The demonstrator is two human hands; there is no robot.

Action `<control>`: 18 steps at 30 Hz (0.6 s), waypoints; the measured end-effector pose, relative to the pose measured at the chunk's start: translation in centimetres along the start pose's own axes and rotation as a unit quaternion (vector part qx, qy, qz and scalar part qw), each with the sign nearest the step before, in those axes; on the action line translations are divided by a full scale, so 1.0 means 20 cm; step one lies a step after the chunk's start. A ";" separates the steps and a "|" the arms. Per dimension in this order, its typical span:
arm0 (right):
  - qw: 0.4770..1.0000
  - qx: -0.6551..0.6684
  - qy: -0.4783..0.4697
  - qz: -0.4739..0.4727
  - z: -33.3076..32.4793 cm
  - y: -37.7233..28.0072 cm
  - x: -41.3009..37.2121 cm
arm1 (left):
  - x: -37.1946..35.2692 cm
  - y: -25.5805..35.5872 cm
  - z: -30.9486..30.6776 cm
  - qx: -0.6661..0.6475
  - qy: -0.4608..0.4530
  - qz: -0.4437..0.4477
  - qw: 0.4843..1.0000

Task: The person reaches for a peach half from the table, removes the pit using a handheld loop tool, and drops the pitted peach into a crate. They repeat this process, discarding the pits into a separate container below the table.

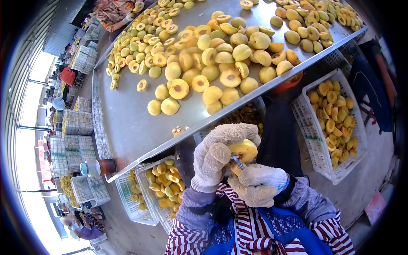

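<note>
My left hand [212,155], in a pale knit glove, is closed around a yellow peach half [244,150] just below the table's near edge. Gloved in the same way, my right hand [260,183] grips a small pitting tool with a bluish metal end [238,162]. That metal end touches or lies right against the underside of the fruit; my fingers hide most of the tool. Beyond my hands, many peach halves [230,78] are heaped on the metal table [127,140], some with the brown pit cavity facing up.
Several loose pits [180,130] lie near the table edge. A white crate [307,127] of peach halves stands right, another crate [152,199] left below the table. A jar [105,166] sits at the left corner. Across the table is another person's patterned sleeve [114,13].
</note>
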State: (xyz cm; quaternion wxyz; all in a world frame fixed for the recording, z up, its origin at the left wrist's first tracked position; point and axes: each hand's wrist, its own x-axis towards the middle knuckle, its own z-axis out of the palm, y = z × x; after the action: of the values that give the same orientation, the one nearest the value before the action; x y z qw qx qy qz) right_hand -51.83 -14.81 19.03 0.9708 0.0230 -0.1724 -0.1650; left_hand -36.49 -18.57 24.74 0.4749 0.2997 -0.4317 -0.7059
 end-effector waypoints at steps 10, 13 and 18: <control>0.997 0.074 0.000 -0.018 0.03 0.02 0.02 | -0.04 0.08 0.10 0.051 0.081 -0.004 0.995; 0.993 0.108 0.047 -0.023 0.09 0.05 0.03 | -0.07 0.02 0.03 0.236 0.077 0.106 0.963; 0.987 0.120 -0.110 -0.004 -0.05 0.09 0.12 | -0.10 0.03 0.06 0.087 0.104 0.073 0.988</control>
State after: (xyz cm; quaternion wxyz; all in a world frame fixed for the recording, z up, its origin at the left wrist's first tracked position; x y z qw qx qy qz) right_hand -48.70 -13.93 19.06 0.9355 0.1219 -0.2964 -0.1486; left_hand -36.46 -16.51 25.77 0.5390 0.3793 -0.4607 -0.5944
